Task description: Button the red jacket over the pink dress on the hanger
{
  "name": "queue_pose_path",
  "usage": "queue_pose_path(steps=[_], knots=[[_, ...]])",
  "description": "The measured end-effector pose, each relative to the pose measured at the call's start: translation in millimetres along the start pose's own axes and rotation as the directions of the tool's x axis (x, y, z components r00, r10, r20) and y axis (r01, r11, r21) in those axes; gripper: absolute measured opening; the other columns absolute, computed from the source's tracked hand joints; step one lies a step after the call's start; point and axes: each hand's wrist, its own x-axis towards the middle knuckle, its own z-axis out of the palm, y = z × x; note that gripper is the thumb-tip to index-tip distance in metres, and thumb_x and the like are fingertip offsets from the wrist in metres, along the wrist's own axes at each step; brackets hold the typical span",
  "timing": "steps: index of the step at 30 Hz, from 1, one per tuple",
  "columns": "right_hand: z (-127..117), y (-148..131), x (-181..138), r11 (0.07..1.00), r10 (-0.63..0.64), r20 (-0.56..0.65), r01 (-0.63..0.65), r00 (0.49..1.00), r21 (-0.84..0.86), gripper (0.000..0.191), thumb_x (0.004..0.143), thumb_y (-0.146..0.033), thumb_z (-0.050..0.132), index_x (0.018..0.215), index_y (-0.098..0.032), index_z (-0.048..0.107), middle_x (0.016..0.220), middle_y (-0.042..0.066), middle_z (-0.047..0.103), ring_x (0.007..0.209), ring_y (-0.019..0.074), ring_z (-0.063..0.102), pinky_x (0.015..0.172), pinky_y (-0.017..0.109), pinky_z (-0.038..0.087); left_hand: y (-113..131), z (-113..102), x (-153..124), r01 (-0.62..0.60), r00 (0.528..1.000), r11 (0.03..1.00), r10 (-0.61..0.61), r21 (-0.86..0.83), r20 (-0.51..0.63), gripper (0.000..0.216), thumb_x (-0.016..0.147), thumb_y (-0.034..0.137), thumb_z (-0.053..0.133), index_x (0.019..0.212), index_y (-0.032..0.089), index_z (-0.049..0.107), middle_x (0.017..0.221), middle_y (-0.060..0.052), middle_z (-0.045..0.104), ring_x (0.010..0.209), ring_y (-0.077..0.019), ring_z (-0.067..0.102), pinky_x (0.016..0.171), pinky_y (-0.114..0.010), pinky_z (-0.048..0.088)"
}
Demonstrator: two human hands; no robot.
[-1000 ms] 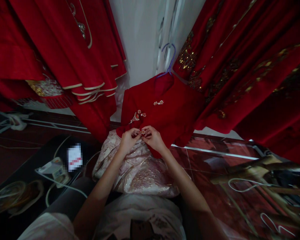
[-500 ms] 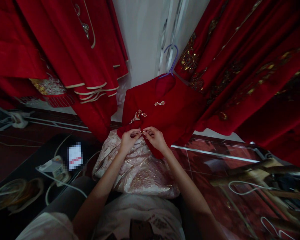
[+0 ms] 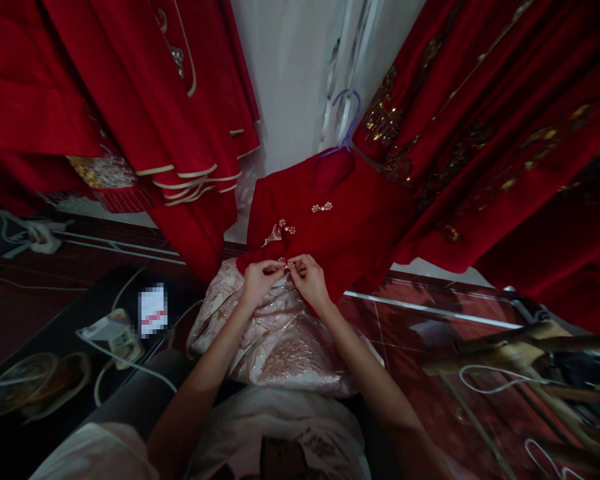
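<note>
A red jacket (image 3: 350, 220) hangs tilted from a purple hanger (image 3: 351, 127), its lower part reaching my lap. Beaded frog fasteners (image 3: 322, 207) and a jewelled ornament (image 3: 275, 232) decorate its front. At the jacket's lower opening, my left hand (image 3: 261, 280) and my right hand (image 3: 307, 275) meet fingertip to fingertip. Both pinch a small beaded frog fastener (image 3: 287, 265), mostly covered by the fingers. Beneath my wrists, a pale pink brocade cloth with shiny patterns (image 3: 290, 353) lies bunched over my lap.
Red garments with gold trim (image 3: 195, 100) hang on the left, and sequined red ones (image 3: 460, 147) on the right. A dark bench (image 3: 95, 300) at left carries a power socket (image 3: 123, 337), cords and a clear bowl (image 3: 20, 387). Wooden bars (image 3: 500, 350) stand at right.
The whole view has shifted slightly, so things appear a little further right. Both hands keep their pinch at the same spot on the jacket, with only small finger movement.
</note>
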Motion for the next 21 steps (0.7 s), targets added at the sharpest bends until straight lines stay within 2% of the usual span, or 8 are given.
queue_pose_path(steps=[5, 8, 14, 18, 21], knots=[[-3, 0, 3, 0.999, 0.004, -0.011, -0.004, 1.0, -0.034, 0.014, 0.087, -0.025, 0.054, 0.095, -0.019, 0.064, 0.086, 0.003, 0.056, 0.069, 0.0111, 0.056, 0.065, 0.022, 0.049, -1, 0, 1, -0.073, 0.997, 0.995, 0.071, 0.069, 0.022, 0.015, 0.073, 0.023, 0.065, 0.086, 0.017, 0.07, 0.084, -0.003, 0.073, 0.075, -0.0145, 0.066, 0.075, -0.028, 0.052], [-15, -5, 9, 0.998, 0.022, -0.032, -0.024, 0.999, -0.061, 0.017, 0.085, -0.025, 0.056, 0.099, -0.018, 0.063, 0.086, 0.003, 0.057, 0.064, 0.0103, 0.054, 0.063, 0.023, 0.048, -1, 1, 1, -0.114, 0.993, 0.992, 0.114, 0.048, 0.005, 0.025, 0.071, 0.019, 0.068, 0.095, 0.018, 0.063, 0.085, -0.002, 0.07, 0.076, -0.0122, 0.065, 0.076, -0.026, 0.052], [-39, -11, 16, 0.999, -0.03, -0.07, 0.028, 0.997, -0.027, 0.018, 0.088, -0.027, 0.052, 0.095, -0.018, 0.065, 0.09, 0.006, 0.063, 0.074, 0.0126, 0.058, 0.067, 0.023, 0.048, -2, 0, -1, -0.131, 0.991, 0.99, 0.13, 0.052, 0.033, 0.033, 0.075, 0.028, 0.069, 0.106, 0.02, 0.06, 0.086, -0.001, 0.066, 0.08, -0.0123, 0.063, 0.079, -0.026, 0.051], [-40, -7, 17, 1.0, 0.011, -0.045, -0.01, 0.999, 0.016, 0.018, 0.088, -0.028, 0.051, 0.096, -0.018, 0.064, 0.091, 0.005, 0.066, 0.074, 0.0125, 0.06, 0.068, 0.023, 0.049, -4, 2, -3, -0.171, 0.985, 0.98, 0.167, 0.098, 0.044, 0.023, 0.081, 0.032, 0.065, 0.101, 0.02, 0.066, 0.093, -0.004, 0.068, 0.082, -0.0136, 0.063, 0.08, -0.028, 0.051], [-36, -4, 15, 0.997, 0.068, 0.029, -0.069, 0.997, 0.036, 0.018, 0.086, -0.03, 0.054, 0.097, -0.019, 0.064, 0.085, 0.003, 0.067, 0.068, 0.0118, 0.061, 0.066, 0.024, 0.051, -5, 3, -1, -0.165, 0.986, 0.981, 0.163, 0.099, 0.029, 0.019, 0.082, 0.034, 0.064, 0.094, 0.019, 0.067, 0.093, -0.004, 0.07, 0.081, -0.0142, 0.064, 0.079, -0.029, 0.051]])
